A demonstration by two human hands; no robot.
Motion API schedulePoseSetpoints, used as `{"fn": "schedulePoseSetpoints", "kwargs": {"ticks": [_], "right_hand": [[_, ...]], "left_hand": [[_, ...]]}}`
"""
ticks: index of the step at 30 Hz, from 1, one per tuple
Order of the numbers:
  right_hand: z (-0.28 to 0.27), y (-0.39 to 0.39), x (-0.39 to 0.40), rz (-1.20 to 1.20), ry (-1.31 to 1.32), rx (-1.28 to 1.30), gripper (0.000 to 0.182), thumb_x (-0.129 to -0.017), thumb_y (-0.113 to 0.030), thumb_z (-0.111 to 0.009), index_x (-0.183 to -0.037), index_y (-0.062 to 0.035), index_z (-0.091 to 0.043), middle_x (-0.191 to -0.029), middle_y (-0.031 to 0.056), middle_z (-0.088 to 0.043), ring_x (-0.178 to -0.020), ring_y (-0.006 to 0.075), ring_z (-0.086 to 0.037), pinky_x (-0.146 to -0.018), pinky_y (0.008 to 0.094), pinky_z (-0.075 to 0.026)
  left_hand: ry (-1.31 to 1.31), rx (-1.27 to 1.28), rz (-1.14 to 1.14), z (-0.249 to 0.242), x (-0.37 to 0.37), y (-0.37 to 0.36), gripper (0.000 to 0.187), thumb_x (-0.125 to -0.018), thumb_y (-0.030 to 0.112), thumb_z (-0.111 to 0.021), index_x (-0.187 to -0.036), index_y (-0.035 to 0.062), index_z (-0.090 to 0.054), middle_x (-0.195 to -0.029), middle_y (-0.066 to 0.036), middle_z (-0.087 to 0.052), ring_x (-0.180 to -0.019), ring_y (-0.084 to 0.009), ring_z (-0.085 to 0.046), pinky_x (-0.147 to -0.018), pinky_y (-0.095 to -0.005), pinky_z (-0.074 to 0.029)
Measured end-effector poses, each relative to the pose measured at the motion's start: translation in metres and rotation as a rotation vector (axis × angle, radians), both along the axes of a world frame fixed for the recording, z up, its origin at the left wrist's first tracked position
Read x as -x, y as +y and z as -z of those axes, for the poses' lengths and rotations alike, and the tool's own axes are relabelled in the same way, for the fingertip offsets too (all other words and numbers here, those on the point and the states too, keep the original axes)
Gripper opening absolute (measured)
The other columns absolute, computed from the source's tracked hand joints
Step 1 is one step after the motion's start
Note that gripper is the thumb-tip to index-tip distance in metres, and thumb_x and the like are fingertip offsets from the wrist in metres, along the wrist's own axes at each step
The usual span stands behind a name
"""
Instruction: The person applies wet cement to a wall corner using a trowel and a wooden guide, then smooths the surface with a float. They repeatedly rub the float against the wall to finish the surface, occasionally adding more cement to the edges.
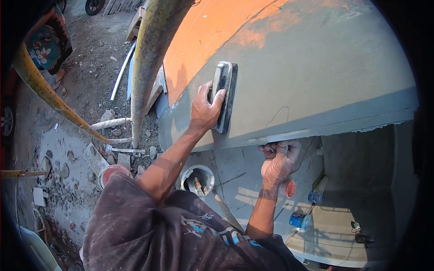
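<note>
My left hand (pixel 205 107) is wrapped round the handle of a plastering float (pixel 226 97), a long block with a dark base. The float lies against the grey plastered wall (pixel 312 77), close to where the grey meets orange paint. My right hand (pixel 280 161) is raised below the wall's lower edge (pixel 289 135), its fingers curled in toward the thumb. What those fingers hold, if anything, is hidden. A thin pencil-like curved line marks the plaster between the two hands.
Yellow-stained scaffold poles (pixel 153 58) rise at the left. Below stand a white bucket (pixel 210 179) with tools inside, a red bucket (pixel 108 174), a blue-labelled can (pixel 299 221), a red cup (pixel 288 188) and a plastic bottle (pixel 315 197). Another person in a floral garment (pixel 45 49) is at upper left.
</note>
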State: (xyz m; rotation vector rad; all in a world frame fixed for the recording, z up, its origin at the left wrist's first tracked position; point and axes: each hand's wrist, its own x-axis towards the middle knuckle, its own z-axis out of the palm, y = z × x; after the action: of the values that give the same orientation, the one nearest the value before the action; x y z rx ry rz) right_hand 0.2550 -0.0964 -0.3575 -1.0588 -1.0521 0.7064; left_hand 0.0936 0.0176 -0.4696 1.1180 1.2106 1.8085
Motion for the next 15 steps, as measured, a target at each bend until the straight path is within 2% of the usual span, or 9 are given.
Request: {"fn": "schedulePoseSetpoints", "kwargs": {"ticks": [2, 3, 6, 8, 10, 11, 12, 14, 15], "right_hand": [[0.001, -0.002, 0.0, 0.007, -0.006, -0.002, 0.033, -0.09, -0.025, -0.075, -0.102, -0.0071, -0.049, -0.083, 0.0061, -0.062, -0.068, 0.0135, -0.065, -0.06, 0.0322, -0.063], [0.0, -0.002, 0.0, 0.01, -0.009, -0.002, 0.033, -0.09, -0.025, -0.075, -0.102, -0.0071, -0.049, -0.083, 0.0061, -0.062, -0.068, 0.0135, -0.065, -0.06, 0.0324, -0.063], [0.0, -0.004, 0.001, 0.024, -0.006, 0.007, 0.033, -0.091, -0.026, -0.074, -0.102, -0.0071, -0.049, -0.083, 0.006, -0.062, -0.067, 0.0136, -0.065, -0.06, 0.0328, -0.063], [0.0, -0.003, 0.0, 0.023, -0.002, 0.024, 0.033, -0.091, -0.026, -0.074, -0.101, -0.0071, -0.049, -0.083, 0.0059, -0.062, -0.067, 0.0137, -0.064, -0.06, 0.0331, -0.063], [-0.001, -0.001, 0.003, 0.029, 0.005, 0.005, 0.033, -0.091, -0.025, -0.074, -0.101, -0.007, -0.049, -0.083, 0.0058, -0.061, -0.067, 0.0138, -0.064, -0.06, 0.0333, -0.063], [0.0, -0.004, 0.004, 0.036, 0.007, 0.005, 0.033, -0.091, -0.025, -0.074, -0.101, -0.007, -0.049, -0.083, 0.0057, -0.061, -0.066, 0.0139, -0.063, -0.06, 0.0334, -0.063], [0.001, -0.007, 0.002, 0.032, 0.007, 0.006, 0.033, -0.091, -0.025, -0.074, -0.101, -0.007, -0.049, -0.083, 0.0056, -0.061, -0.066, 0.0138, -0.063, -0.06, 0.0334, -0.063], [0.003, -0.002, 0.002, 0.009, 0.018, -0.016, 0.032, -0.091, -0.025, -0.074, -0.101, -0.007, -0.049, -0.083, 0.0055, -0.061, -0.066, 0.0137, -0.063, -0.06, 0.0335, -0.063], [0.004, -0.001, 0.003, 0.012, 0.017, -0.015, 0.032, -0.091, -0.025, -0.073, -0.101, -0.007, -0.049, -0.083, 0.0055, -0.061, -0.066, 0.0137, -0.063, -0.059, 0.0336, -0.063]], "left_hand": [[0.026, 0.009, -0.068, 0.059, -0.02, -0.031, 0.04, -0.093, 0.023, -0.068, -0.123, -0.002, -0.059, -0.109, -0.022, -0.063, -0.097, -0.0319, -0.065, -0.085, -0.0405, -0.05], [-0.072, 0.095, -0.029, 0.095, -0.027, -0.031, 0.041, -0.094, 0.024, -0.067, -0.124, -0.0025, -0.059, -0.108, -0.023, -0.064, -0.099, -0.0313, -0.065, -0.087, -0.04, -0.051], [-0.037, 0.486, -0.078, 0.144, -0.012, 0.025, 0.043, -0.096, 0.034, -0.061, -0.115, -0.0046, -0.061, -0.099, -0.023, -0.066, -0.095, -0.032, -0.066, -0.083, -0.0402, -0.051], [-0.113, 0.507, 0.051, 0.078, 0.021, 0.05, 0.045, -0.096, 0.037, -0.06, -0.11, -0.0057, -0.061, -0.099, -0.024, -0.066, -0.093, -0.0331, -0.065, -0.083, -0.0421, -0.049], [-0.087, 0.243, -0.037, 0.037, 0.015, 0.065, 0.043, -0.096, 0.036, -0.061, -0.108, -0.0056, -0.061, -0.098, -0.025, -0.065, -0.093, -0.034, -0.064, -0.083, -0.0431, -0.048], [-0.059, 0.144, -0.011, 0.01, 0.014, 0.045, 0.042, -0.095, 0.035, -0.063, -0.112, -0.0042, -0.061, -0.098, -0.025, -0.065, -0.095, -0.0351, -0.064, -0.083, -0.0431, -0.049], [0.057, 0.066, -0.083, 0.02, 0.002, 0.029, 0.042, -0.095, 0.033, -0.064, -0.117, -0.0026, -0.06, -0.1, -0.023, -0.065, -0.094, -0.0356, -0.065, -0.081, -0.0422, -0.05], [0.002, -0.024, -0.072, 0.055, -0.019, -0.017, 0.043, -0.095, 0.033, -0.064, -0.121, -0.0018, -0.06, -0.104, -0.022, -0.065, -0.092, -0.035, -0.065, -0.08, -0.0415, -0.05], [-0.019, 0.054, -0.062, 0.081, -0.023, -0.015, 0.043, -0.095, 0.033, -0.064, -0.121, -0.0021, -0.059, -0.102, -0.022, -0.065, -0.091, -0.0345, -0.066, -0.08, -0.0412, -0.05]]}}
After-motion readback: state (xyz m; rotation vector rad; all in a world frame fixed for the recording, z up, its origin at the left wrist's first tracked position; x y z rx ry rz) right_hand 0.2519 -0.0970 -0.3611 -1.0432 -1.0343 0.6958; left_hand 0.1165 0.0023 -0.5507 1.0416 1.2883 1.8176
